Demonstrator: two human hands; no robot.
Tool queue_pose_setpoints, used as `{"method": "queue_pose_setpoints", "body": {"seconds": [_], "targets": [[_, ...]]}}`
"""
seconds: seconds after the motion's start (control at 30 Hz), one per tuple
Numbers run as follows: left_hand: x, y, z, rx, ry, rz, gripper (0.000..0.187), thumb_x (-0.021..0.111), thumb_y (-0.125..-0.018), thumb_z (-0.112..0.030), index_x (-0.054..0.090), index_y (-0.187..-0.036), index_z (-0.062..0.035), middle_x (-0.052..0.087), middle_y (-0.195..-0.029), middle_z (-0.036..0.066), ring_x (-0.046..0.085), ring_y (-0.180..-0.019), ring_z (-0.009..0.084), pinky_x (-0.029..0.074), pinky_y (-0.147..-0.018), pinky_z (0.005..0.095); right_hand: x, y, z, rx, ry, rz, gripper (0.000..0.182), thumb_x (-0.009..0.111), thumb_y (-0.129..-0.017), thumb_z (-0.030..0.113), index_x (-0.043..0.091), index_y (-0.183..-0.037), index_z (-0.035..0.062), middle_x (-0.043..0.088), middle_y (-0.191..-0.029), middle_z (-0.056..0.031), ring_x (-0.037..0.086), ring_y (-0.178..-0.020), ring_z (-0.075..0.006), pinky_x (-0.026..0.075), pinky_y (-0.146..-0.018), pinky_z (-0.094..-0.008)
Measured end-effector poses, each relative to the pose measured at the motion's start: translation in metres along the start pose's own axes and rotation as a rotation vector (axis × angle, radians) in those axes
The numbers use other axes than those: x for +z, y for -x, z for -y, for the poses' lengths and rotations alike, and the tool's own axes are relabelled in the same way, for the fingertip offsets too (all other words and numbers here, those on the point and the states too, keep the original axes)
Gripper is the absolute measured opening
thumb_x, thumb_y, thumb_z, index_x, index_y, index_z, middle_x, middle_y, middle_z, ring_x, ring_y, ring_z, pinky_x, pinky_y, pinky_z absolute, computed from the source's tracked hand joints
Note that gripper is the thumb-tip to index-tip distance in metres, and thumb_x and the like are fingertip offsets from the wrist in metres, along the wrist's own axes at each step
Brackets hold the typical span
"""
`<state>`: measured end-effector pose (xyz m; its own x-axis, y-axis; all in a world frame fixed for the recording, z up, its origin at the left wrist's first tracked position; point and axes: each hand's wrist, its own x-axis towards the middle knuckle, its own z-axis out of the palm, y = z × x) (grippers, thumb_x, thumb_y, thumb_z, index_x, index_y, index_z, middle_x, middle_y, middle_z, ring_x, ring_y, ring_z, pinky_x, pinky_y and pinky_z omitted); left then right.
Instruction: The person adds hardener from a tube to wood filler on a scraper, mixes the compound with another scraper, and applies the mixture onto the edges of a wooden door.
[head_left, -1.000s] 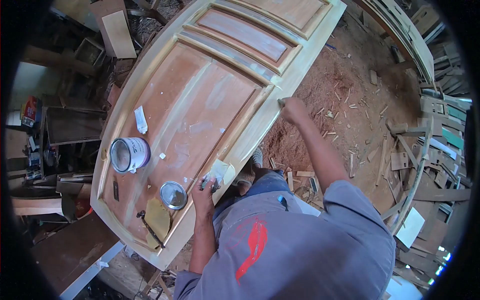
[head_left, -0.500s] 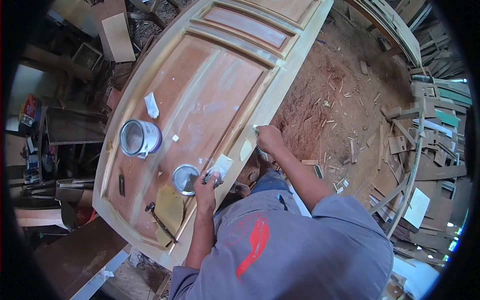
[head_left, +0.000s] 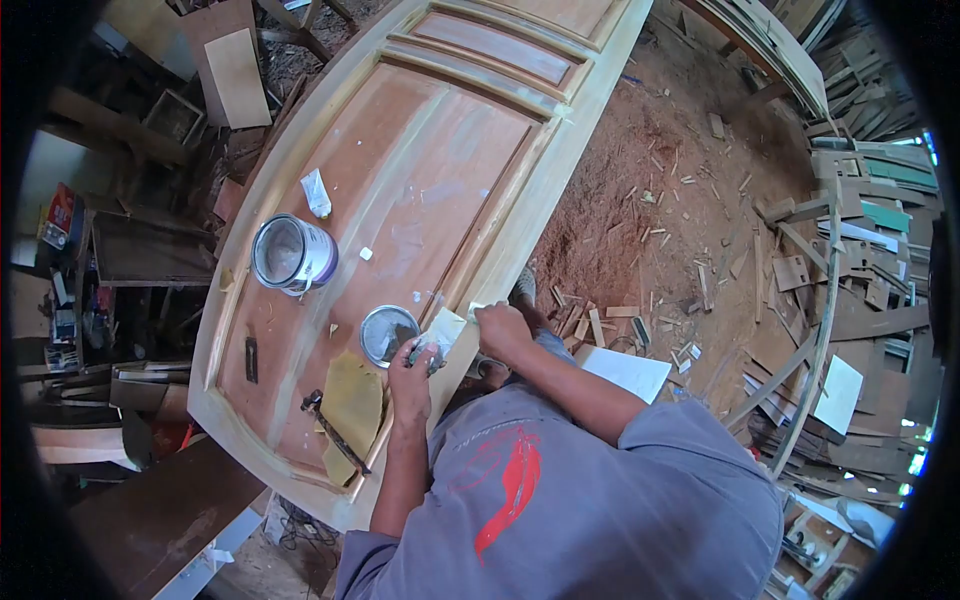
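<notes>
My left hand (head_left: pixel 408 380) is closed around a flat piece smeared with white paste (head_left: pixel 443 328), with something dark grey at its lower end. My right hand (head_left: pixel 505 332) pinches a small pale flat piece (head_left: pixel 477 309) close to that smeared piece, over the near rail of a panelled wooden door (head_left: pixel 548 190). Just left of my left hand, a round metal lid (head_left: pixel 376 335) lies on the door panel, with grey stuff on it. Farther left stands an open paint-type can (head_left: pixel 318 258).
On the door lie a yellowish sheet of sandpaper (head_left: pixel 352 405), a hammer-like tool (head_left: pixel 338 440), a dark strip (head_left: pixel 251 360) and a crumpled white tube (head_left: pixel 316 193). Sawdust and wood scraps cover the floor (head_left: pixel 620 220). A white board (head_left: pixel 625 372) lies beside my right arm.
My right hand has drawn back along the rail towards my left hand, bringing its small pale piece beside the smeared one. My left hand keeps its hold. The view has shifted slightly.
</notes>
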<state>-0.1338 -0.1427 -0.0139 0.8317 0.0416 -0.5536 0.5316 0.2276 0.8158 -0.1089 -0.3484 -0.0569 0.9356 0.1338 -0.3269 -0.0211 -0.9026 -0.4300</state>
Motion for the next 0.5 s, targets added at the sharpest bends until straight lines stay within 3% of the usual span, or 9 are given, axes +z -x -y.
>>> {"method": "queue_pose_setpoints", "body": {"seconds": [0.03,0.07,0.17,0.23,0.33,0.5], "targets": [[0.000,0.001,0.000,0.000,-0.007,0.003,0.023,0.072,-0.091,-0.009,0.068,-0.111,0.0008,0.069,-0.099,0.004,0.066,-0.086,0.0123,0.056,-0.074,0.0277,-0.003,0.002,0.005,-0.011,-0.007,0.014,0.023,0.064,-0.074,0.009,0.072,-0.094,0.0028,0.072,-0.092,-0.0208,0.068,-0.089,-0.0379,0.056,-0.082,-0.0475],[0.000,0.002,-0.001,0.006,-0.013,0.004,0.023,0.072,-0.091,-0.008,0.068,-0.111,0.0010,0.069,-0.099,0.004,0.066,-0.087,0.0126,0.056,-0.074,0.0279,-0.007,0.002,-0.002,-0.017,-0.074,0.047,0.037,0.066,-0.070,0.006,0.075,-0.106,0.0066,0.072,-0.098,-0.0203,0.068,-0.095,-0.0384,0.055,-0.087,-0.0469],[-0.003,0.001,-0.001,0.024,-0.012,-0.025,0.024,0.073,-0.090,-0.009,0.069,-0.112,0.0019,0.070,-0.100,0.005,0.066,-0.088,0.0127,0.055,-0.077,0.0280,-0.038,-0.010,-0.053,-0.164,-0.270,0.009,0.048,0.063,-0.073,0.002,0.075,-0.116,0.0183,0.072,-0.112,-0.0129,0.063,-0.110,-0.0344,0.049,-0.097,-0.0446],[0.004,0.005,-0.007,0.011,0.025,-0.046,0.025,0.075,-0.090,-0.011,0.070,-0.111,0.0020,0.070,-0.099,0.005,0.065,-0.086,0.0112,0.053,-0.079,0.0268,-0.076,-0.017,-0.085,-0.323,-0.013,-0.105,0.056,0.068,-0.074,0.006,0.072,-0.124,0.0294,0.069,-0.128,-0.0031,0.055,-0.125,-0.0309,0.041,-0.106,-0.0447],[0.010,0.003,-0.005,0.023,-0.011,-0.077,0.026,0.075,-0.089,-0.011,0.069,-0.111,0.0022,0.070,-0.099,0.005,0.065,-0.086,0.0117,0.054,-0.079,0.0274,-0.093,-0.040,-0.140,-0.462,0.152,-0.153,0.054,0.072,-0.075,0.013,0.070,-0.125,0.0329,0.065,-0.137,0.0043,0.051,-0.130,-0.0285,0.036,-0.109,-0.0460],[0.032,0.006,-0.007,-0.007,-0.042,-0.116,0.026,0.075,-0.090,-0.012,0.069,-0.111,0.0029,0.070,-0.098,0.005,0.065,-0.086,0.0120,0.055,-0.078,0.0285,-0.079,-0.084,-0.189,-0.513,0.262,-0.312,0.056,0.076,-0.076,0.025,0.065,-0.130,0.0331,0.061,-0.141,0.0031,0.051,-0.129,-0.0287,0.038,-0.108,-0.0457]]}}
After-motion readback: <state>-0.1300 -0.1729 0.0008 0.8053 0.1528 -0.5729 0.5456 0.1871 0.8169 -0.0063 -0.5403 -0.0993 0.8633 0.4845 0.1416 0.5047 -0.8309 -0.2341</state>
